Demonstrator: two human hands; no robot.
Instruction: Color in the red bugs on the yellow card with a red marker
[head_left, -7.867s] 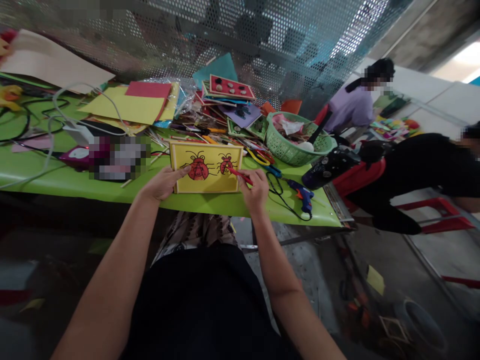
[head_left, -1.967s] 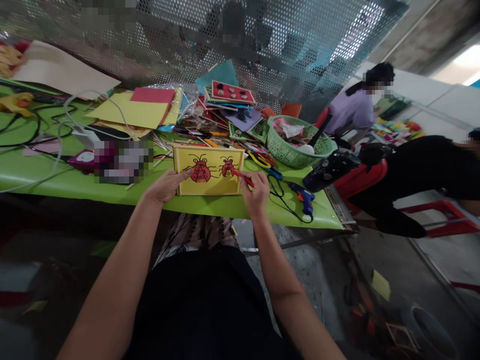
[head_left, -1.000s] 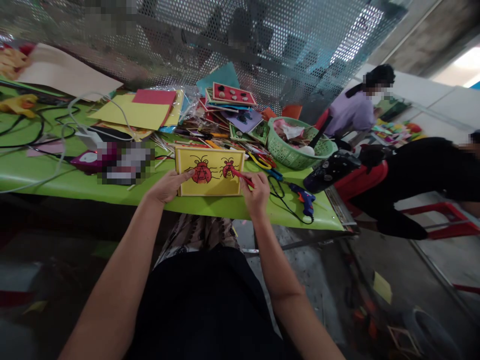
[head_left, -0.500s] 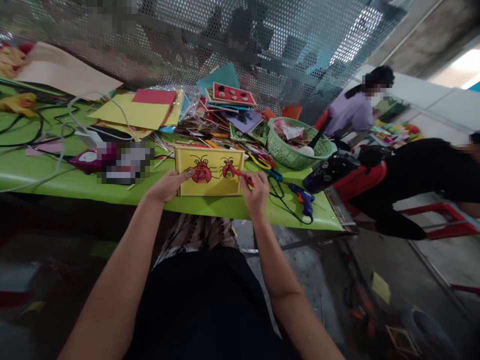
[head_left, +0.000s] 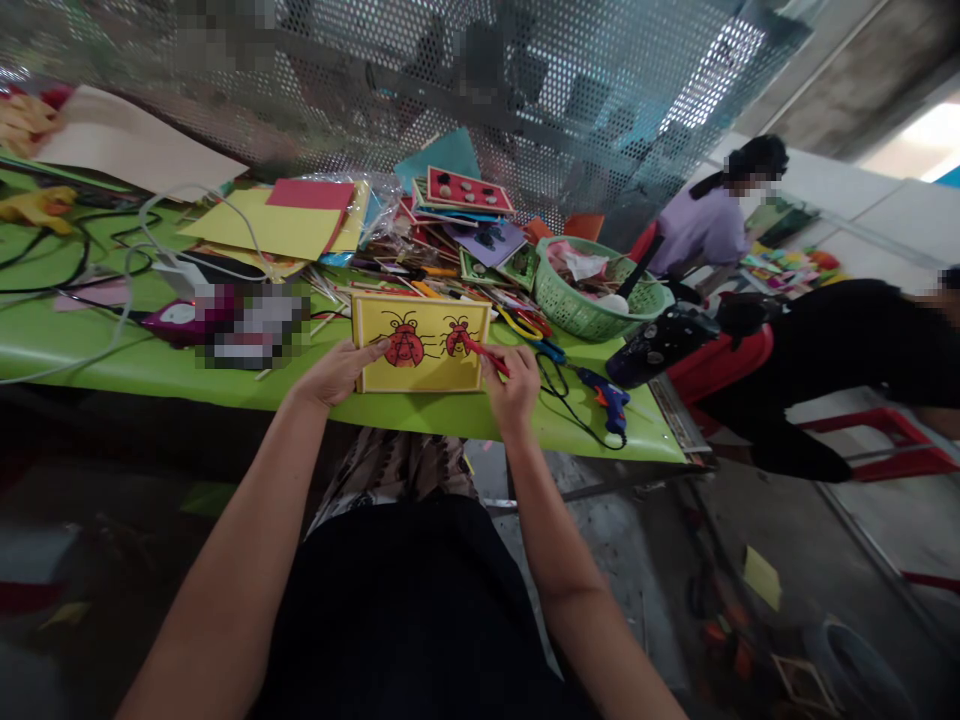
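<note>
A yellow card (head_left: pixel 442 376) with a pale frame lies near the front edge of the green table. Two red ladybugs with black outlines are drawn on it, a larger one (head_left: pixel 404 350) at left and a smaller one (head_left: pixel 456 335) at right. My left hand (head_left: pixel 339 372) grips the card's left edge, the thumb lying on its face by the larger ladybug. In my right hand (head_left: pixel 514 382) is a red marker (head_left: pixel 491 358), held in a closed writing grip. The marker's tip meets the smaller ladybug.
A blue glue gun (head_left: pixel 606 396) with a black cord lies right of my right hand. Behind it are yellow-handled scissors (head_left: pixel 523 325), a green basket (head_left: pixel 585 318) and a dark bottle (head_left: pixel 658 345). Stacked paper (head_left: pixel 266 222) lies at back left. Two people sit at right.
The marker stays at the smaller ladybug with hardly any shift. My left hand keeps the same hold on the card.
</note>
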